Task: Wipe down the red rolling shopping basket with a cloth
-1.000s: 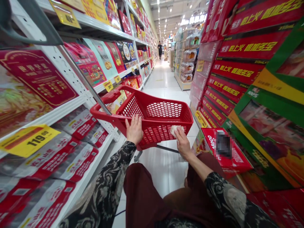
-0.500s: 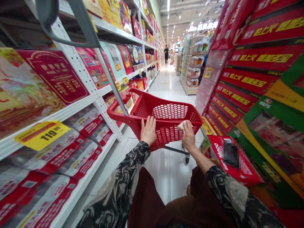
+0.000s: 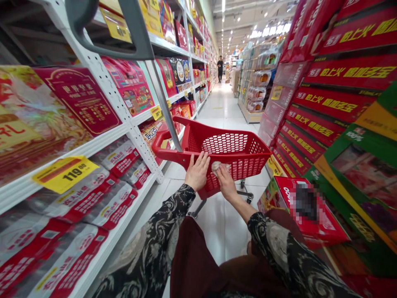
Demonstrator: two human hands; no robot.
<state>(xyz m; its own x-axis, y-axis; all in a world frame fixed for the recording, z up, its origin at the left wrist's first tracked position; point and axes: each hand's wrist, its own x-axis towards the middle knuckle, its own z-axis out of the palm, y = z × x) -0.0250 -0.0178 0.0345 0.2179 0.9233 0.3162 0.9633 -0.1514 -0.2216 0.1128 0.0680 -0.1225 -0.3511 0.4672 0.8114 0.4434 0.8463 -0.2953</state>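
Observation:
A red plastic shopping basket [image 3: 235,142] on wheels stands in the aisle in front of me, tilted, with its grey pull handle [image 3: 136,37] rising to the upper left. My left hand [image 3: 197,171] rests on the basket's near rim, fingers laid over the edge. Just to its right, my right hand [image 3: 225,182] presses a small whitish cloth [image 3: 216,166] against the basket's near wall. The basket looks to hold nothing.
White shelving [image 3: 102,136] with red gift boxes and a yellow 119.00 price tag [image 3: 63,173] lines the left. Stacked red and green cartons [image 3: 328,107] wall the right, one red box [image 3: 307,211] by my knee. A person [image 3: 220,68] stands far down the aisle.
My right hand with the cloth has slid left along the basket's near wall, close to my left hand. The basket has swung slightly right and my view has shifted.

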